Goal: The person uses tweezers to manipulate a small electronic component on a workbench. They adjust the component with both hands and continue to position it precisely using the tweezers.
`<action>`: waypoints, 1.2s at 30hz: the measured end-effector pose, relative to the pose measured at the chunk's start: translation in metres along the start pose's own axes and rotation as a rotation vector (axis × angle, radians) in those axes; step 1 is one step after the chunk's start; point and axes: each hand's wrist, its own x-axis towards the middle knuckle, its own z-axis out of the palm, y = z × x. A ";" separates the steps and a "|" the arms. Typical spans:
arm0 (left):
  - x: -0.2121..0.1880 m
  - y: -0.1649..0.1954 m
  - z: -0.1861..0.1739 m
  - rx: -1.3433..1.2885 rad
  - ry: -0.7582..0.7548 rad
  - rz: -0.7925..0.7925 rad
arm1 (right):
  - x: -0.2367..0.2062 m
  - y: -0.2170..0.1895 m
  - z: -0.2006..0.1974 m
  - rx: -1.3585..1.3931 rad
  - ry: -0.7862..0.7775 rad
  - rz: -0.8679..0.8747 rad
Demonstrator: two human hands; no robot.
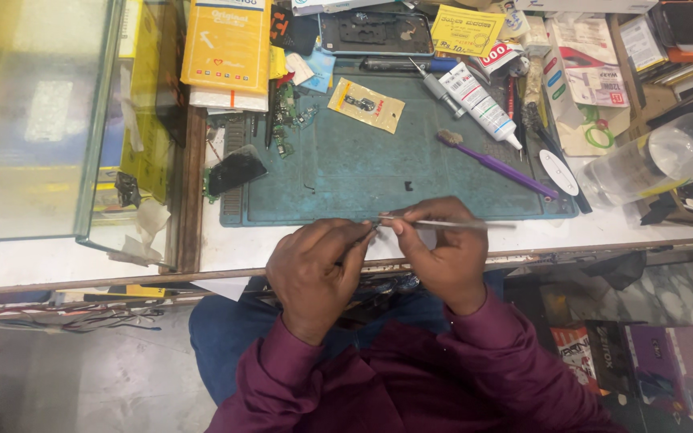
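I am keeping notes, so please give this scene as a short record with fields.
setting: white counter with a blue work mat
left hand: pinches something small, too tiny to tell
right hand: holds metal tweezers, tips toward the left hand
on mat: purple toothbrush, white glue tube, yellow packet
right side: clear plastic bottle

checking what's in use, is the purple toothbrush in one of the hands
No, the purple toothbrush lies on the blue mat, apart from both hands; the right hand holds thin metal tweezers instead.
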 end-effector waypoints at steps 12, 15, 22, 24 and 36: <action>-0.003 -0.005 0.002 -0.002 0.025 -0.003 | 0.010 0.002 -0.005 0.225 -0.056 0.136; -0.003 -0.006 0.001 0.016 0.024 0.012 | 0.004 0.001 0.003 0.116 -0.041 0.030; -0.004 -0.006 -0.002 -0.042 0.018 0.003 | 0.012 0.003 -0.009 0.318 -0.110 0.220; -0.003 -0.005 -0.002 -0.056 0.029 0.003 | 0.015 0.004 -0.013 0.375 -0.147 0.244; -0.003 -0.003 -0.001 -0.090 0.012 -0.022 | 0.013 0.007 -0.020 0.449 -0.080 0.227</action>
